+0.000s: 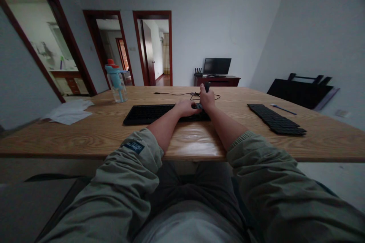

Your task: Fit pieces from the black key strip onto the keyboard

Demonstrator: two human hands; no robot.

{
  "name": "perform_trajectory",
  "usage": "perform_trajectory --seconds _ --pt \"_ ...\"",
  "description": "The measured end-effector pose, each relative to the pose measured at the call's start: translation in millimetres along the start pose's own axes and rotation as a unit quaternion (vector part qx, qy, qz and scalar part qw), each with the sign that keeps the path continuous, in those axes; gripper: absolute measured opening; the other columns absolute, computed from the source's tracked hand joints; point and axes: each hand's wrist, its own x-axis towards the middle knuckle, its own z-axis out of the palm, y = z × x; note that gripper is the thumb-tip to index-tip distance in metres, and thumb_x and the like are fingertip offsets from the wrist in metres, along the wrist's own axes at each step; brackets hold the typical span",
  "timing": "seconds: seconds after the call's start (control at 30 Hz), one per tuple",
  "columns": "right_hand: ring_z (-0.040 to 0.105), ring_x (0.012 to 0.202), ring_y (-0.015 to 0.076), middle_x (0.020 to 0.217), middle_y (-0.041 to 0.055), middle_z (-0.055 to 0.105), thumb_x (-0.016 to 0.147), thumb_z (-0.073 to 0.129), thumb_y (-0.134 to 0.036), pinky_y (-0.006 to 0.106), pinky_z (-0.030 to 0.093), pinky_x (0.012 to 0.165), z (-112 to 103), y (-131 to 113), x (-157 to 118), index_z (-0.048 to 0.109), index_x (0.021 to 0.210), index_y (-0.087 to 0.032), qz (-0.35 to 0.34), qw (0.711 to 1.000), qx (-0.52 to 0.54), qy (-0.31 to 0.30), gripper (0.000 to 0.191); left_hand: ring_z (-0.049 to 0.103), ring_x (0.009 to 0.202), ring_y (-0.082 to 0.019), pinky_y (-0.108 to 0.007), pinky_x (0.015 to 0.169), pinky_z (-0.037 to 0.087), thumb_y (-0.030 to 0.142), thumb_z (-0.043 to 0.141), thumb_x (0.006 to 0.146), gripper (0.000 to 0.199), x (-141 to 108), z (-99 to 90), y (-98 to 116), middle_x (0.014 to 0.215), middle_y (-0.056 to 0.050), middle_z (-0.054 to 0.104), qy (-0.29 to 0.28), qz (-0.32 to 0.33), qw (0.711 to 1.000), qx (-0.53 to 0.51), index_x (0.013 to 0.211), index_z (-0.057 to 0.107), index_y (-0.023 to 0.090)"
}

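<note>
A black keyboard (pixel 148 113) lies on the wooden table in front of me, its right part partly covered by my hands and forearms. My left hand (pixel 186 108) is bent over the keyboard's right part, fingers curled against it. Beside it, my right hand (pixel 207 98) is wrapped round the upright black handle of a tool (pixel 208 85). The tool's lower end is hidden at the keyboard, so its exact kind does not show. Behind the hands, a thin black cable (pixel 176 94) runs in loops across the table.
Black keycaps (pixel 275 119) lie in ragged-edged rows on the right, with a blue-and-white toothbrush-like brush (pixel 283 109) behind them. A clear bottle with blue and red top (pixel 116 81) stands at back left. White tissues (pixel 70 112) lie at the left on the wooden table (pixel 199 140).
</note>
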Motion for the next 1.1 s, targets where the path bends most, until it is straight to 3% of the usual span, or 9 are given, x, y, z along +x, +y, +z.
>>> perform_trajectory --seconds 0.2,0.4,0.5,0.6,0.73,0.9,1.1 --pt "0.066 0.085 0.024 0.091 0.0136 0.072 0.098 0.032 -0.061 0.029 0.047 0.074 -14.2 6.8 5.8 0.066 0.089 -0.017 -0.051 0.996 -0.058 -0.033 0.056 0.067 0.097 -0.028 -0.036 0.084 0.052 0.071 0.059 0.08 0.055 -0.4 2.6 4.9 0.102 -0.007 0.075 0.026 0.001 0.999 0.021 0.108 0.074 0.026" --pt "0.062 0.066 0.0168 0.076 0.0063 0.068 0.094 0.05 -0.058 0.024 0.046 0.061 -22.6 6.4 11.6 0.062 0.084 -0.017 -0.056 0.988 -0.033 -0.14 0.043 0.067 0.1 -0.027 -0.036 0.085 0.052 0.047 0.062 0.087 0.031 -1.1 6.0 4.4 0.106 -0.005 0.075 0.074 -0.028 0.995 0.054 0.109 0.073 0.028" --pt "0.058 0.056 0.0135 0.071 0.0035 0.065 0.091 0.059 -0.049 0.022 0.044 0.053 -22.4 1.0 8.0 0.063 0.084 -0.017 -0.05 0.975 -0.031 -0.215 0.034 0.067 0.101 -0.028 -0.037 0.085 0.052 0.045 0.062 0.088 0.03 -2.6 5.3 2.4 0.108 -0.006 0.075 0.079 -0.033 0.995 0.06 0.11 0.073 0.029" --pt "0.056 0.054 0.0118 0.067 0.0022 0.063 0.091 0.061 -0.042 0.021 0.042 0.05 -22.8 -4.1 3.6 0.063 0.079 -0.016 -0.086 0.957 -0.065 -0.27 0.029 0.067 0.099 -0.026 -0.036 0.084 0.052 0.045 0.064 0.087 0.03 -3.2 5.5 -2.0 0.108 -0.005 0.075 0.075 -0.036 0.995 0.05 0.11 0.073 0.028" --pt "0.055 0.053 0.0106 0.067 0.0021 0.064 0.092 0.061 -0.035 0.02 0.04 0.047 -30.0 -5.6 -1.7 0.064 0.078 -0.016 -0.11 0.957 -0.066 -0.26 0.024 0.068 0.098 -0.025 -0.035 0.084 0.053 0.04 0.064 0.087 0.028 -2.2 7.7 -7.9 0.107 -0.004 0.075 0.075 -0.011 0.997 0.028 0.11 0.073 0.028" --pt "0.059 0.054 0.0114 0.075 0.0043 0.067 0.09 0.066 -0.031 0.021 0.047 0.048 -41.1 -3.9 -7.4 0.063 0.081 -0.016 -0.014 0.974 0.015 -0.226 0.018 0.068 0.096 -0.024 -0.033 0.084 0.052 0.035 0.062 0.087 0.027 -0.7 9.9 -9.3 0.103 -0.003 0.076 0.063 0.032 0.997 0.025 0.11 0.074 0.028" --pt "0.059 0.051 0.0104 0.07 0.0029 0.067 0.088 0.07 -0.026 0.023 0.053 0.051 -43.1 -2.0 -7.9 0.062 0.085 -0.015 0.085 0.973 0.086 -0.196 0.014 0.067 0.1 -0.022 -0.031 0.09 0.051 0.032 0.058 0.089 0.031 -2.4 10.5 -9.8 0.108 -0.001 0.076 0.04 0.069 0.997 0.019 0.116 0.074 0.029"
